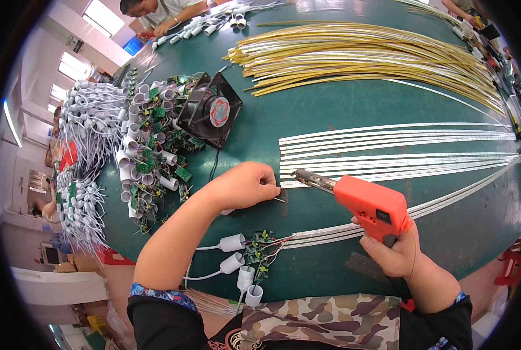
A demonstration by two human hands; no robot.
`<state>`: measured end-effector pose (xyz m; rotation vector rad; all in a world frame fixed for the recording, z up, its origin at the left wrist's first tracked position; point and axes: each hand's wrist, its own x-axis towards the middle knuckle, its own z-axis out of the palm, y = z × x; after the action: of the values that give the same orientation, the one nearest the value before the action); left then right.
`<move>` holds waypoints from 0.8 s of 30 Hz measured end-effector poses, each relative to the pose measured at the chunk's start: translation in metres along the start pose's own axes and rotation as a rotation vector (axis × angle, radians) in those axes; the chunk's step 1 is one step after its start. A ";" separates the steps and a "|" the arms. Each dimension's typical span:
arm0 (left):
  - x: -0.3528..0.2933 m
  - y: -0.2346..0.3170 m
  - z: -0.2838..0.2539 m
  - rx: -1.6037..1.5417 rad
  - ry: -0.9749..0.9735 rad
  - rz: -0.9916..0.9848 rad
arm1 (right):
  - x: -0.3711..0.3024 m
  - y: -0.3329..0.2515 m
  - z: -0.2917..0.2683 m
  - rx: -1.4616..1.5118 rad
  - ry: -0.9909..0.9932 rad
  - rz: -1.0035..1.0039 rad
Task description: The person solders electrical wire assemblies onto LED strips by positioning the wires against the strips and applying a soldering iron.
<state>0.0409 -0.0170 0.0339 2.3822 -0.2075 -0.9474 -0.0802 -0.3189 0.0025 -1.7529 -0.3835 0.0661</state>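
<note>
My right hand [395, 252] grips a red-orange soldering gun [370, 201] with a dark display on its side. The gun's metal tip points left, just above the left ends of a row of silver LED strips [353, 171]. My left hand [244, 185] is closed in a pinch beside the end of the nearest strip in that row. A thin wire end [279, 200] pokes out under its fingers, and what they grip is hidden. Part of a white piece [227, 212] shows beneath the wrist. Nearer me, green circuit boards [259, 248] with white end caps [232, 263] are wired to other strips [324, 234].
A black fan [212, 111] stands left of centre. Beside it lie heaped circuit boards with white tubes [149, 151] and bundled white cables [94, 111]. Yellow-and-silver strips [359, 55] cover the table's far side. A person [161, 14] works at the far left edge.
</note>
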 end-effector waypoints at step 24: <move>0.003 0.010 -0.004 0.100 -0.036 -0.054 | 0.001 0.007 0.009 0.053 -0.012 0.026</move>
<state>0.0466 -0.0251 0.0400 2.4743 -0.2092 -1.0273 -0.0801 -0.3112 -0.0060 -1.7061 -0.3645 0.1052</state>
